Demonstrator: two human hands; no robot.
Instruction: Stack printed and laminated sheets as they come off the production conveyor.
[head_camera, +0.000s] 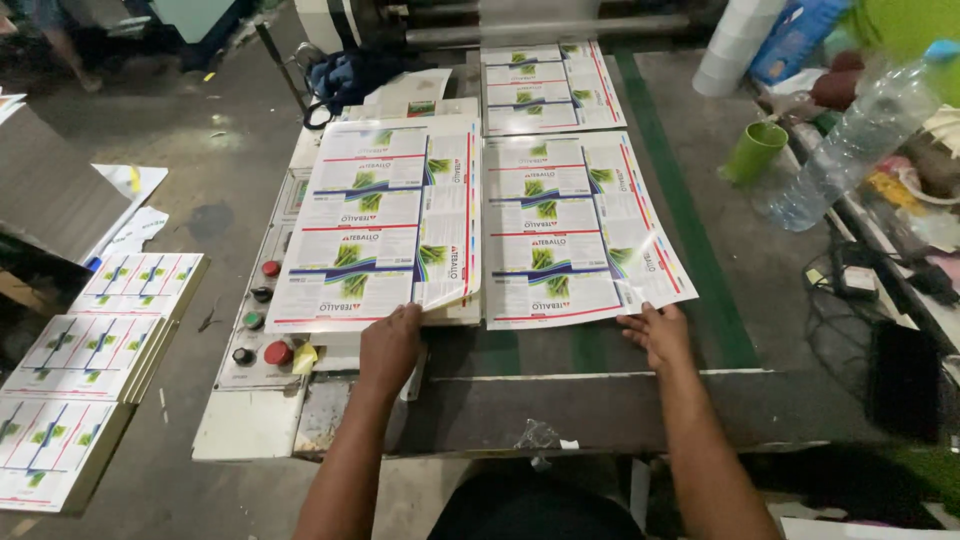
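My left hand (388, 345) gripped the near edge of a stack of glossy printed sheets (375, 225), fingers tucked under its lifted corner, thumb on top. That stack lay at eleven o'clock from me, on the machine table (560, 395). My right hand (657, 332) rested flat, fingers spread and loose, on the near right corner of a second printed sheet (575, 230) at one o'clock, just beside the first. Farther off, at twelve, lay another printed sheet (548, 85). At nine o'clock sat a control panel (262, 320) with round buttons; at two o'clock stood a green cup (753, 152) and a clear plastic bottle (850, 145).
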